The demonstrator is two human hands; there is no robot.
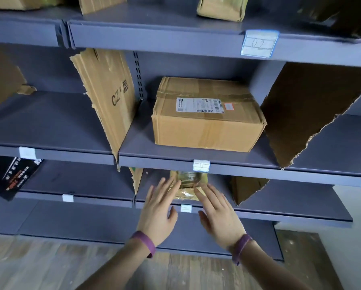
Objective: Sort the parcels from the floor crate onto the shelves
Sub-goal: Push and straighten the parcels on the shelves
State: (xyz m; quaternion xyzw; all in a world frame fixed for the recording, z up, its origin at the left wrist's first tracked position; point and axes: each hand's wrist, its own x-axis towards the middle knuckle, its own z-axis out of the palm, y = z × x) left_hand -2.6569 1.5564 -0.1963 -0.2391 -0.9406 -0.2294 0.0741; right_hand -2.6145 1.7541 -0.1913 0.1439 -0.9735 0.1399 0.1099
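Your left grip point(156, 214) and right grip point(221, 218) are both spread, fingers straight, holding nothing. They flank the small taped parcel point(188, 186), which lies on the lower shelf point(290, 203) near its front edge, between two torn cardboard dividers point(246, 189). The fingertips overlap the parcel's sides; motion blur hides whether they touch it. A larger carton point(206, 120) bearing a shipping label point(199, 105) sits on the upper shelf point(154, 161), directly above the parcel. Each wrist carries a purple band point(144, 242).
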